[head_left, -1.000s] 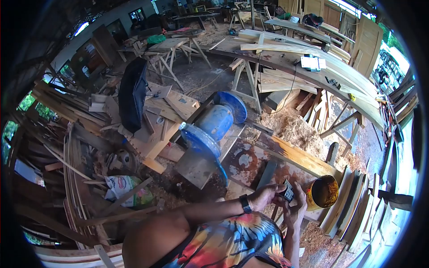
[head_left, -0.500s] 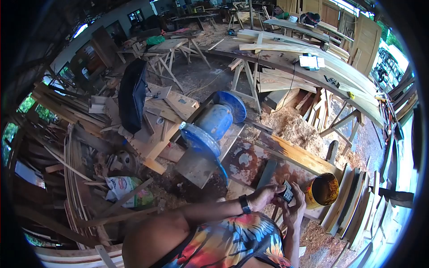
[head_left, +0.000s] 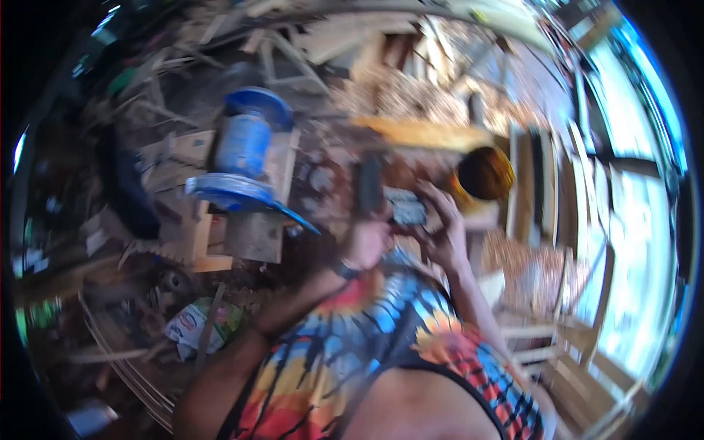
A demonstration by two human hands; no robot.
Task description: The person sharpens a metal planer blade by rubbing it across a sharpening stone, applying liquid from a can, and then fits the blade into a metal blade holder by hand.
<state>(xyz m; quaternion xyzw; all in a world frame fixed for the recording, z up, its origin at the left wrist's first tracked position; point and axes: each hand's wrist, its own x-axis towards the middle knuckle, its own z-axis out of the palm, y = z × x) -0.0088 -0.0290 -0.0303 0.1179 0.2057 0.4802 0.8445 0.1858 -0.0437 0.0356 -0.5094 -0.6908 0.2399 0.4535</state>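
A small flat rectangular object with a pale, blurred printed face is held in front of my chest. My left hand, with a dark watch at the wrist, grips its left side. The fingers of my right hand are curled round its right edge. Just beyond my left hand lies a dark grey bar on the stained bench. To the right of my right hand stands a yellow can with a dark, stained inside. Motion blur hides the finer details.
A blue flanged spool lies on boards at the left. Upright planks stand beyond the can. A long light board runs along the bench's far side. A printed bag and wood scraps lie at lower left; shavings cover the ground at right.
The camera view has swung downward and to the right, so the bench, spool and can appear shifted left and up. Both hands still hold the flat object, now with its pale face turned up.
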